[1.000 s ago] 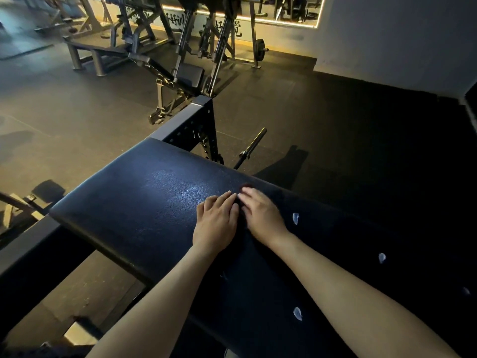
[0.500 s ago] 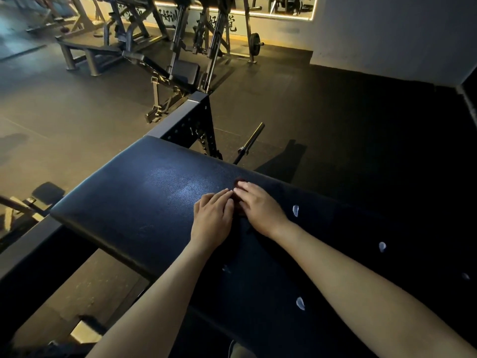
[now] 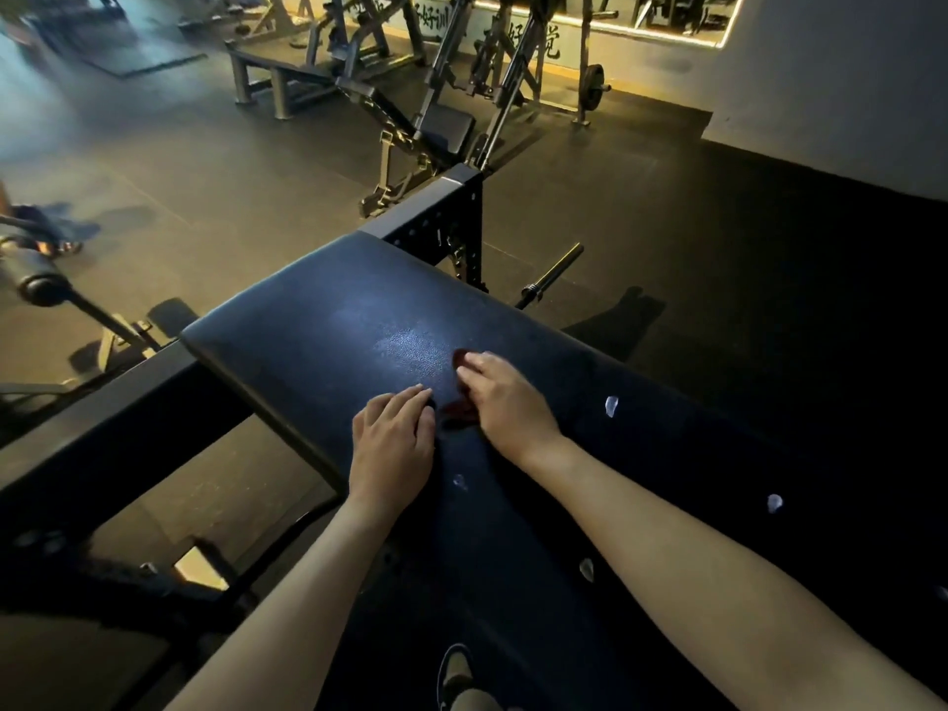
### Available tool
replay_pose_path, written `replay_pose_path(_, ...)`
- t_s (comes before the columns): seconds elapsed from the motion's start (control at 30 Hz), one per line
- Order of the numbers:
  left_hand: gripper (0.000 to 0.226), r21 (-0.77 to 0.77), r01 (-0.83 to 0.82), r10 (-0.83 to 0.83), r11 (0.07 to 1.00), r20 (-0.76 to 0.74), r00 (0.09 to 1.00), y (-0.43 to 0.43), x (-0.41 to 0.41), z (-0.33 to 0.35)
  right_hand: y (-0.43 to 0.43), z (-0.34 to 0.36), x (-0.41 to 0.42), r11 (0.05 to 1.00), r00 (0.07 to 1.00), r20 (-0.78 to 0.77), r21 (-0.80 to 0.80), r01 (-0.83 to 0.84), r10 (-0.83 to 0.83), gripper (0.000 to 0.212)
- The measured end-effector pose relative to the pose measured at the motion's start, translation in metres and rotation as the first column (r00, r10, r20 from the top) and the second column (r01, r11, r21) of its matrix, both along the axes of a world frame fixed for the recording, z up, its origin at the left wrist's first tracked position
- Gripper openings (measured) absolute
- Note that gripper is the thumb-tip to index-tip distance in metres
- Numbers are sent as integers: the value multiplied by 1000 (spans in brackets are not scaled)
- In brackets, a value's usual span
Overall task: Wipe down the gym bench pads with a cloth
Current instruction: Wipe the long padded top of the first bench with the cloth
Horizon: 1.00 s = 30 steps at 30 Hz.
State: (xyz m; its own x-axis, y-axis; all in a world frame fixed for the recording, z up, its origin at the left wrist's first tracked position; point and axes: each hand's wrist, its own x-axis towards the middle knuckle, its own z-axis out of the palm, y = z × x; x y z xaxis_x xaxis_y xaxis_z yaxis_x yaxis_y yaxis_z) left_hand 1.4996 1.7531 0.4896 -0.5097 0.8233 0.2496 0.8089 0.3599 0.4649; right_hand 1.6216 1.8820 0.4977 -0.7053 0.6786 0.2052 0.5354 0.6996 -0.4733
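As left hand (image 3: 392, 443) and right hand (image 3: 508, 402) lie flat at the cloth (image 3: 460, 410), white smears (image 3: 610, 405) remain on the pad (image 3: 318, 341).

Far wall (image 3: 552, 52) lettering: 好训, 好觉, partly hidden

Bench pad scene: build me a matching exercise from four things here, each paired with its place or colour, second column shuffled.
Things:
1. cloth
2. left hand
3. barbell
4. bench pad

Descriptions:
A. lies on the floor beyond the pad
B. dark red, under the right hand
C. black, with pale spots
D. flat on the pad, beside the cloth

Pairs: 1-B, 2-D, 3-A, 4-C
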Motion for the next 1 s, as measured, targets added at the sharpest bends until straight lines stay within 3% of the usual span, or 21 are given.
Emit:
replay_pose_path(0.1, 56, -31, -55, 54, 998, -33, 998, -10, 2, -1, 10, 6, -1, 980, 980, -24, -36, 197, -198, 40)
replay_pose_path(0.27, 51, -123, -95, 89, 988, -51, 995, 1, 0, 1, -24, 9, -27, 994, 996, -60, -80, -71, 66, 36)
replay_pose_path(0.33, 49, -160, -87, 76, 983, -70, 995, 10, -3, 2, -13, 8, -30, 992, 995, -55, -92, -82, 77, 35)
replay_pose_path(0.47, 49, -129, -64, 59, 990, -45, 997, 14, -12, -1, 26, 7, -28, 979, 984, -3, -99, 177, -178, 42)
replay_pose_path(0.53, 53, -54, -76, 76, 996, 4, 997, 10, -12, -2, 28, 9, -31, 966, 975, 56, -139, 219, -213, 47)
replay_pose_path(0.73, 58, 104, -117, 101, 988, 151, 983, 5, -18, 3, -3, 6, -56, 978, 993, -15, -173, -116, 115, 41)
replay_pose_path(0.83, 51, 13, -188, 188, 982, -65, 980, -18, -33, -2, 16, 8, -56, 988, 998, -2, -141, 61, -62, 42)
replay_pose_path(0.9, 51, -18, -275, 275, 961, -18, 961, -36, -41, -9, 12, 10, -61, 975, 986, 9, -152, 164, -165, 44)
replay_pose_path(1.0, 52, 30, -332, 328, 943, 97, 940, -45, -42, -14, -21, 14, -86, 990, 1000, -8, -142, 10, -12, 44)
